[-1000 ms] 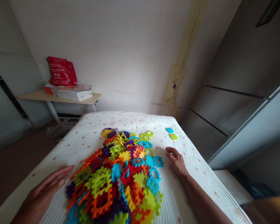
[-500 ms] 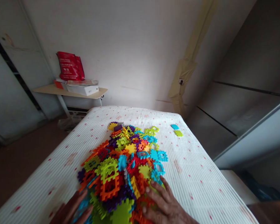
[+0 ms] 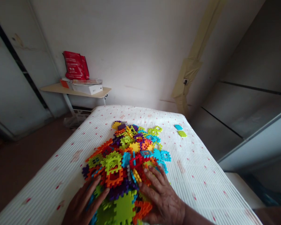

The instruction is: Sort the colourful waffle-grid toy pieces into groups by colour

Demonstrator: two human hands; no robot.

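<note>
A long heap of plastic interlocking tiles with toothed edges lies before me, in lime green, orange, purple, blue, red and yellow. My left hand (image 3: 85, 200) rests at the heap's near left side, fingers apart, beside an orange frame tile (image 3: 114, 178). On the near right side my right hand (image 3: 162, 193) lies over the tiles with its fingers spread. Its fingertips touch the pieces close to a yellow tile (image 3: 137, 176) standing on edge. Between the hands a lime green square tile (image 3: 124, 207) lies at the front. Tiles under my palms are hidden.
The heap lies on a white ribbed bed cover (image 3: 194, 175) with red specks. A blue tile (image 3: 178, 127) and a green tile (image 3: 182, 133) lie apart at the far right. Behind stands a small table (image 3: 53, 88) with a red bag (image 3: 75, 66) and a white box (image 3: 89, 89).
Both hands have moved forward, farther up the sides of the heap. The right hand now covers more of the tiles on its side. The view has shifted slightly.
</note>
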